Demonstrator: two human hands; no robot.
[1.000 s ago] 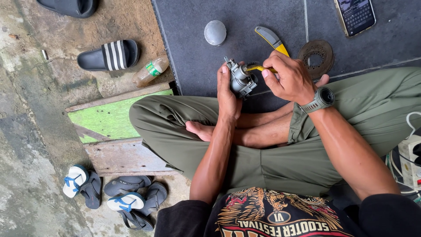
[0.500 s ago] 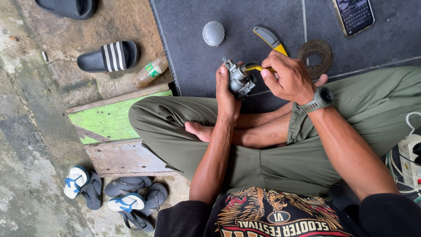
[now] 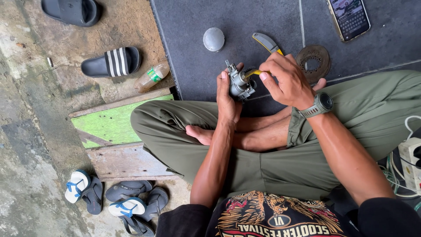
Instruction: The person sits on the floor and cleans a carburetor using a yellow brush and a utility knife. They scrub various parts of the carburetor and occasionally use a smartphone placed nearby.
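Barely any shift since earlier: left hand (image 3: 228, 94) still grips carburetor (image 3: 240, 83) at frame center, right hand (image 3: 287, 81) clenched on yellow tool (image 3: 254, 73).

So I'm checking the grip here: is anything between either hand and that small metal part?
Nothing visible. The left hand grips the grey metal part directly, fingers wrapped behind it. The right hand holds a yellow-handled tool whose tip meets the part. The metal dome and perforated disc lie apart on the mat.
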